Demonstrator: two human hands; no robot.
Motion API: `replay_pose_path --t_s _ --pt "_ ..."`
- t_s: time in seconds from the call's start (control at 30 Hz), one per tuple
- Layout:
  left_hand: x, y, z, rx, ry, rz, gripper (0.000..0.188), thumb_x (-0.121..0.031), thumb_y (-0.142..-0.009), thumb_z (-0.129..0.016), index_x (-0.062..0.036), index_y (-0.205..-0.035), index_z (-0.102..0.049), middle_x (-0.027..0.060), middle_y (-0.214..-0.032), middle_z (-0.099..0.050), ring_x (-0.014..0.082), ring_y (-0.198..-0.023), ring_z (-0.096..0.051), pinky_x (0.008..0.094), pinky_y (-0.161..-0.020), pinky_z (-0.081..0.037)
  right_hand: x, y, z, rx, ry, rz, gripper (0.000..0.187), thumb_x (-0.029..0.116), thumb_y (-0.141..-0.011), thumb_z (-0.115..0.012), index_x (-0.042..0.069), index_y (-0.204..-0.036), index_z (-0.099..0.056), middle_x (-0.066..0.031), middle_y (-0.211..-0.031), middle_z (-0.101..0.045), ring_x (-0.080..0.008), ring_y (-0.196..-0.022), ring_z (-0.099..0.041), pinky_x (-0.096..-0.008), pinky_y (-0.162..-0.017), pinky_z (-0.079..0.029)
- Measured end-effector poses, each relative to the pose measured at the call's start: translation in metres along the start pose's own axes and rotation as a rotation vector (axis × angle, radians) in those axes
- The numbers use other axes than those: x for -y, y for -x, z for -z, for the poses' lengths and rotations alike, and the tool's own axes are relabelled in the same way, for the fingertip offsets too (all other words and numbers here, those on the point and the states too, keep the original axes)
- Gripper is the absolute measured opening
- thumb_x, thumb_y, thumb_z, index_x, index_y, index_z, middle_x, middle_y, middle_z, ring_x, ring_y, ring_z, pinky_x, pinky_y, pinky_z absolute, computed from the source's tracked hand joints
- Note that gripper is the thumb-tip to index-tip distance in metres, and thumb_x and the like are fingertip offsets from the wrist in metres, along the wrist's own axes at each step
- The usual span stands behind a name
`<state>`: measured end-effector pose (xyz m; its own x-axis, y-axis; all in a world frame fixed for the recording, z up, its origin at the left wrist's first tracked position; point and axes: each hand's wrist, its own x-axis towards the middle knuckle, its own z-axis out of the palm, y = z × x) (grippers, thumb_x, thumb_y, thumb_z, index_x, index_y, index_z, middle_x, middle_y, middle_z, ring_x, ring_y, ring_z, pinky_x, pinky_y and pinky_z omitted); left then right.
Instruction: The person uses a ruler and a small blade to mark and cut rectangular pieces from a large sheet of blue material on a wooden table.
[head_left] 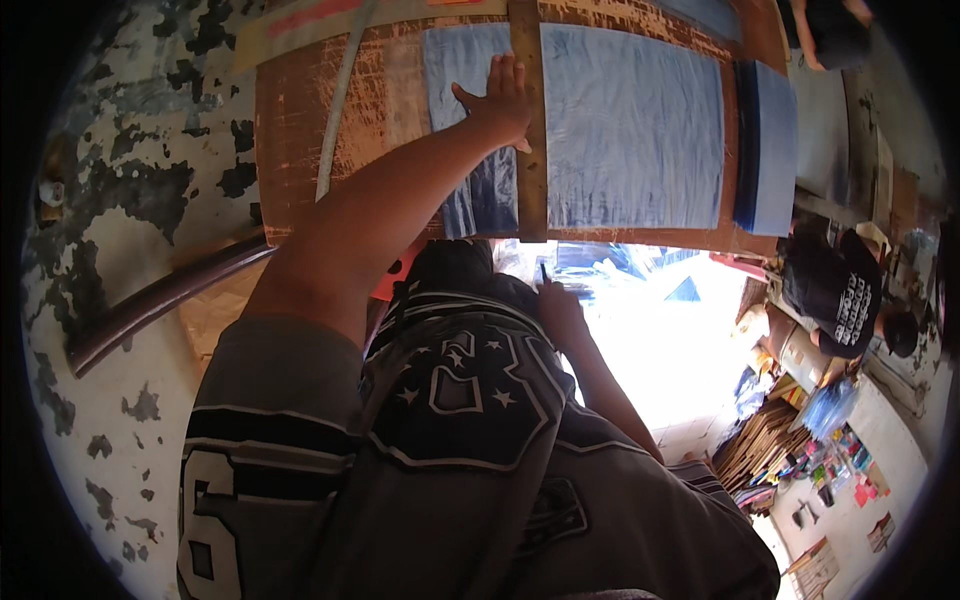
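My left hand (pixel 500 105) lies flat with its fingers stretched out and thumb spread. It rests on a blue plastic sheet (pixel 635 130) and the edge of a long wooden bar (pixel 532 190), which runs from the far side of the worn brown table (pixel 290 170) to its near edge. To the left of the bar a narrower part of the blue sheeting shows, partly under my arm. Low beside my body, off the table's near edge, my right hand (pixel 562 308) is closed around a slim dark tool (pixel 544 273); its kind is too small to tell.
A thick stack of blue sheets (pixel 768 150) sits at the table's right end. A pale rod (pixel 342 110) lies on the left part. A dark rail (pixel 165 305) runs along the peeling wall. One person in a dark shirt (pixel 835 290) is at right, another person (pixel 835 35) far right.
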<state>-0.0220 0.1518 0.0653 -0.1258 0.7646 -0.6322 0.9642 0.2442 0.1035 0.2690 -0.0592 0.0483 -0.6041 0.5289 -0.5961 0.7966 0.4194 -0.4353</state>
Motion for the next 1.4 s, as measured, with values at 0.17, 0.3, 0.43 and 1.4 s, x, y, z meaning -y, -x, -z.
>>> replay_pose_path --t_s 0.17,0.3,0.43,1.4 --pt "0.009 -0.008 -0.017 -0.034 -0.028 -0.006 0.145 -0.062 -0.072 -0.085 0.0001 -0.161 0.011 0.0219 -0.167 0.024 0.0389 -0.156 0.019 0.0885 -0.105 -0.022 -0.011 0.025 0.041 -0.339 -0.207 -0.343 0.03 0.027 -0.111 -0.041 0.001 -0.113 -0.055 -0.0296 -0.1 -0.069 -0.0469 -0.092 -0.069 -0.0551 -0.073 -0.053" --pt "0.009 -0.017 -0.015 -0.056 -0.023 -0.025 0.144 -0.062 -0.071 -0.085 -0.0026 -0.163 0.008 0.021 -0.168 0.024 0.0392 -0.156 0.019 0.0891 -0.105 -0.021 -0.006 0.022 0.103 -0.478 -0.434 -0.51 0.04 0.035 -0.113 -0.038 0.0 -0.112 -0.057 -0.0259 -0.09 -0.071 -0.0408 -0.08 -0.073 -0.0484 -0.066 -0.055" --pt "0.007 -0.015 -0.008 -0.042 -0.064 -0.088 0.145 -0.06 -0.072 -0.087 0.0047 -0.161 0.008 0.0245 -0.168 0.021 0.0416 -0.156 0.018 0.0875 -0.103 -0.026 -0.034 0.023 0.09 -0.631 -0.445 -0.429 0.043 0.038 -0.113 -0.035 0.001 -0.112 -0.056 -0.0193 -0.081 -0.07 -0.0272 -0.06 -0.07 -0.0375 -0.052 -0.053" --pt "0.026 -0.014 -0.009 -0.076 -0.033 -0.116 0.155 -0.064 -0.063 -0.09 0.0026 -0.161 0.01 0.024 -0.169 0.015 0.04 -0.158 0.011 0.0812 -0.111 -0.023 -0.05 0.038 0.066 -0.619 -0.992 -0.46 0.043 0.036 -0.112 -0.042 -0.001 -0.101 -0.059 -0.0061 -0.064 -0.053 -0.0133 -0.05 -0.053 -0.0313 -0.049 -0.045"
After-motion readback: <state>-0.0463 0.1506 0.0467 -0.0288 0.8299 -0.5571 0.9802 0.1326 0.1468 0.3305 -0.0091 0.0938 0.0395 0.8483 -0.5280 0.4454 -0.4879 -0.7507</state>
